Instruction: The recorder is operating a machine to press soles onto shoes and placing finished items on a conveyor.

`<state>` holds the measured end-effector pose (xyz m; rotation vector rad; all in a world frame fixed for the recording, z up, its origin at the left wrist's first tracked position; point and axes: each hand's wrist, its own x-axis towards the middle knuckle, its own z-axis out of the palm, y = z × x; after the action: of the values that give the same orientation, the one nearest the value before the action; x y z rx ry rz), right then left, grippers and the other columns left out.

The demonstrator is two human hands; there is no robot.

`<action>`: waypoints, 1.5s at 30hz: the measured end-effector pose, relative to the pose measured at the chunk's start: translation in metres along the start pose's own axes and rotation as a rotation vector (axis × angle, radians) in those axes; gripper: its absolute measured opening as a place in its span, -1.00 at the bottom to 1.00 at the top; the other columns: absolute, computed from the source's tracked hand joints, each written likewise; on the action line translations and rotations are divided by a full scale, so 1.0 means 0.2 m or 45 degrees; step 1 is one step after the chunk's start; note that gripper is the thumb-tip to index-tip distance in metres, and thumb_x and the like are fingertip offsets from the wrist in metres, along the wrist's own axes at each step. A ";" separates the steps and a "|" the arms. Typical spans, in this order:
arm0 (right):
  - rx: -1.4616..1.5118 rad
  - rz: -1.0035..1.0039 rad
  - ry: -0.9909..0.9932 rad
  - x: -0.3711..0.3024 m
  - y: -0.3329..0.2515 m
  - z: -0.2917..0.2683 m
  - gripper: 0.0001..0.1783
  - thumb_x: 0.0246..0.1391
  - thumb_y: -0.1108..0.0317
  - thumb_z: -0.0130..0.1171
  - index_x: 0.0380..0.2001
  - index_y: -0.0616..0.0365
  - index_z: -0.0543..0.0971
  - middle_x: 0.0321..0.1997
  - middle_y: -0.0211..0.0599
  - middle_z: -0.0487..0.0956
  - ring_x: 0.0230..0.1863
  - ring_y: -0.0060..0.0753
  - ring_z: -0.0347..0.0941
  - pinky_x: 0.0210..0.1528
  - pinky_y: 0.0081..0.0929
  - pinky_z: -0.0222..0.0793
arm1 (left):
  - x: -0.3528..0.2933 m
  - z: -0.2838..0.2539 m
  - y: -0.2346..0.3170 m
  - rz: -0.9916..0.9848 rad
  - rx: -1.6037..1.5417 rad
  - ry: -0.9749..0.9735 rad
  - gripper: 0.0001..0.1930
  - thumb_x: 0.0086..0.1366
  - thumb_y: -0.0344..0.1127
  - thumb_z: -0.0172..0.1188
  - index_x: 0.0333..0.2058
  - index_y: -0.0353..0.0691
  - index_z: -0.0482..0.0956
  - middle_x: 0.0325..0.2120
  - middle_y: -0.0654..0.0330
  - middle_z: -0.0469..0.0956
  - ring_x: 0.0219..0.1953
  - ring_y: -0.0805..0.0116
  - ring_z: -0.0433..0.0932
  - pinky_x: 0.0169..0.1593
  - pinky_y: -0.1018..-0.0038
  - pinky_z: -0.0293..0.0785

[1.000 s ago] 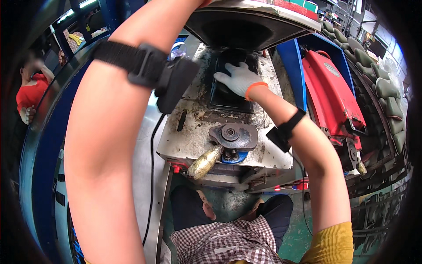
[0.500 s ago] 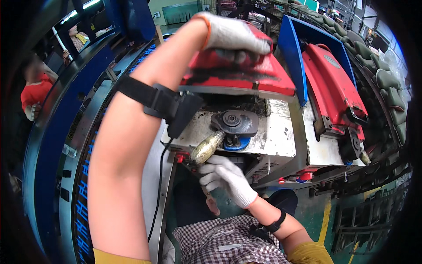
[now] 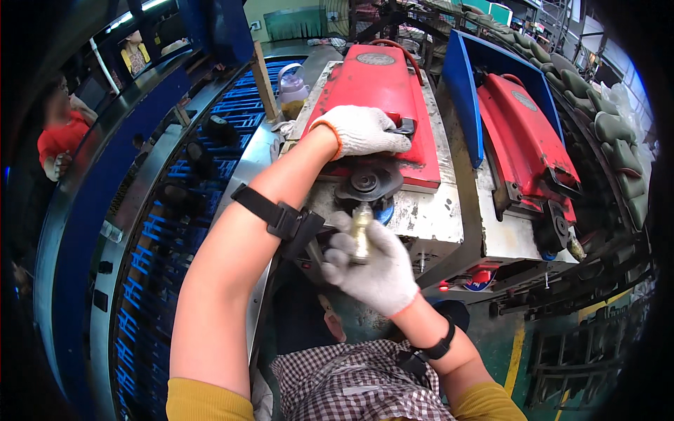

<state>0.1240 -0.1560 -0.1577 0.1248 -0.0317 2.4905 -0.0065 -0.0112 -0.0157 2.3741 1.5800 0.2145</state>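
Red boxy metal lid [image 3: 375,81] is sitting over scuffed white machine base [image 3: 430,217]. Left white-gloved hand [image 3: 359,131] is gripping dark metal bar handle [image 3: 404,127] at lid's near end, fingers curled. Right white-gloved hand [image 3: 378,275] is cupping gold film-wrapped lever grip [image 3: 361,235] just in front of lid, half-curled; blur is hiding whether it's clamped. Lid's probably heavy, rigid: hold the bar. Lever grip's likely firm, maybe slick: hold mid-length.

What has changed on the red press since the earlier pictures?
The red lid came down, with the left hand on its front. The right hand left the dark plate and is now at the wrapped handle, whose free end swung right. The neighbouring red machine looks unchanged.
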 end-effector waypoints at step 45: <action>-3.036 -0.924 2.682 -1.45 -1.39 0.39 -0.45 0.39 -0.14 -0.15 -0.04 0.00 0.68 -0.16 0.12 0.69 -0.08 0.25 0.62 0.02 0.13 0.51 | 0.65 0.76 1.32 0.969 0.042 0.685 -0.34 0.23 -0.22 0.24 0.30 -0.20 0.36 0.17 -0.05 0.46 0.36 -0.20 0.31 0.39 -0.01 0.22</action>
<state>0.5280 -0.1139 -0.1096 -2.3133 -1.3023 -0.2923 0.3180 -0.0089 -0.0819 2.9927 0.7330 1.0501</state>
